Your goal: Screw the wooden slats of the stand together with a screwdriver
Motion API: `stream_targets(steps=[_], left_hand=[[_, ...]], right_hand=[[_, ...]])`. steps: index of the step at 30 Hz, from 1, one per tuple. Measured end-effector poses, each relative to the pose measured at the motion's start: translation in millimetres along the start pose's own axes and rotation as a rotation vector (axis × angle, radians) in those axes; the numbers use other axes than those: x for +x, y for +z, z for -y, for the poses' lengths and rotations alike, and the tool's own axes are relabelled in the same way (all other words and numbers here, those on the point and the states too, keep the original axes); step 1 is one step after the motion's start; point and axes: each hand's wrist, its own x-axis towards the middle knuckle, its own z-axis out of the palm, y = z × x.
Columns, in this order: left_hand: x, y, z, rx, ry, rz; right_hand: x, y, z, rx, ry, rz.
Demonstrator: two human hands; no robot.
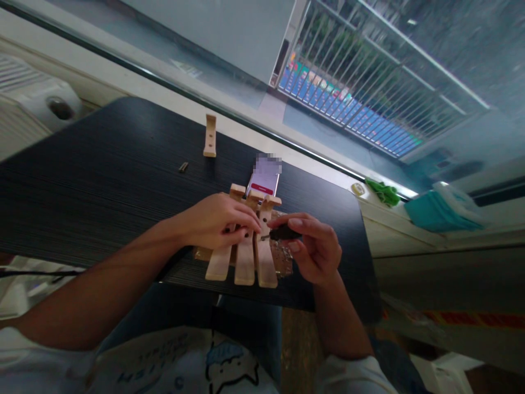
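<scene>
Three pale wooden slats (245, 261) lie side by side near the front edge of a black table (102, 180). My left hand (217, 220) rests on top of them, fingers curled and pressing them down. My right hand (314, 243) pinches a short black-handled screwdriver (284, 233), its tip pointing left at the right-hand slat. A small plastic bag (283, 260) lies under the slats on the right. A phone (264, 178) with a lit screen lies just beyond the slats.
A separate wooden piece (210, 137) stands farther back on the table, with a small screw (183, 166) to its left. A window sill runs behind, holding green (383, 191) and teal cloths (443, 210). A radiator (28, 109) is at far left.
</scene>
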Motion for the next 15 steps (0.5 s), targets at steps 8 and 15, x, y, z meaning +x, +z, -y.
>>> stream_targets(steps=[8,15], left_hand=[[1.4,0.0,0.2,0.004,-0.094,0.152],[2.5,0.0,-1.2,0.007,-0.118,0.172]], right_hand=[[1.2,-1.1,0.1,0.051,0.021,0.028],[3.6,-1.0,0.4,-0.076,-0.012,0.097]])
